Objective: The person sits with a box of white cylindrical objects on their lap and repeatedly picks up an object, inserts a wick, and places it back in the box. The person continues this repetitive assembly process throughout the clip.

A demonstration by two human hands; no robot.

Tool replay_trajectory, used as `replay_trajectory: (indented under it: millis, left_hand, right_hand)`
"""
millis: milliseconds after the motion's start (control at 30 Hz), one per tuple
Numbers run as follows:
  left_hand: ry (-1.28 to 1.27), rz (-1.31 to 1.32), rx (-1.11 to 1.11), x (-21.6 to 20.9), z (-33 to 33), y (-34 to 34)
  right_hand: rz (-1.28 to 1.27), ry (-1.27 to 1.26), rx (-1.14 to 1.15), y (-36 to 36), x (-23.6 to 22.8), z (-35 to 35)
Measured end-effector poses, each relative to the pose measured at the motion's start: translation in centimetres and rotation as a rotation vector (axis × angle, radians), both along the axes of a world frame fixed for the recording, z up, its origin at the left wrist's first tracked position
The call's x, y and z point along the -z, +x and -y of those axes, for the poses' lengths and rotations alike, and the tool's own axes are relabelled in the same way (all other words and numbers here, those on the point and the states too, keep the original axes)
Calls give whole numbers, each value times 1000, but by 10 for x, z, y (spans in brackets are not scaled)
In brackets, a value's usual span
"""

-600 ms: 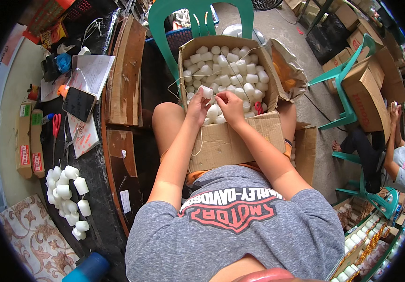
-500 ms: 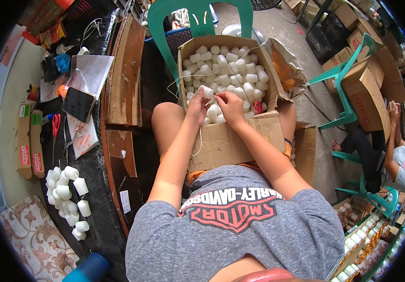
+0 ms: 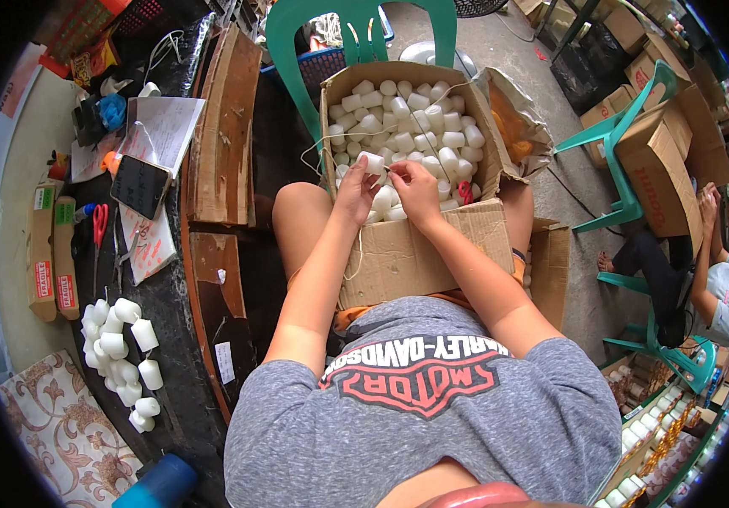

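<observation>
My left hand (image 3: pixel 354 196) is closed on a white rounded cylinder (image 3: pixel 371 163), held above the open cardboard box (image 3: pixel 428 264) on my lap. Beside it, my right hand (image 3: pixel 416 196) pinches with thumb and fingertips at the cylinder's right end. Something small and dark shows there, too small to name. Loose white cylinders (image 3: pixel 419 123) of the same kind fill the box. Red-handled scissors (image 3: pixel 465 192) lie among them, right of my right hand. A thin pale string (image 3: pixel 360 250) hangs below my left hand over the front flap.
On the black table at left lie strung white cylinders (image 3: pixel 115 343), red-handled scissors (image 3: pixel 100 224), a phone (image 3: pixel 141 187) and papers (image 3: pixel 160 131). A green chair (image 3: pixel 297 80) stands behind the box. At far right, another person (image 3: pixel 724 296) sits by a cardboard box (image 3: pixel 657 173).
The white cylinder in my left hand has turned slightly, and my right fingertips have shifted a little at its end. Everything else looks the same.
</observation>
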State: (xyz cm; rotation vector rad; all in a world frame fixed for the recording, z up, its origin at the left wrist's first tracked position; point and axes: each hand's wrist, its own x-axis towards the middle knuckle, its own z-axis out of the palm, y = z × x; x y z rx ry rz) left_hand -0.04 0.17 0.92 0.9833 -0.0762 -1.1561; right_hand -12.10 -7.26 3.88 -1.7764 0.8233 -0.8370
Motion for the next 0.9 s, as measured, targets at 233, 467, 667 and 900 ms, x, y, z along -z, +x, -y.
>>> replay_trajectory:
  millis: [233, 467, 667, 900]
  left_hand:
    - [6, 54, 50, -1, 0, 0]
    - [6, 66, 45, 0, 3, -5]
    - [-11, -6, 14, 2, 2, -2]
    - [25, 83, 75, -2, 2, -5]
  right_hand:
    - [-9, -40, 28, -2, -4, -1]
    - [-46, -70, -2, -3, 0, 2]
    - [46, -28, 72, -2, 2, 1]
    - [22, 14, 24, -4, -5, 0]
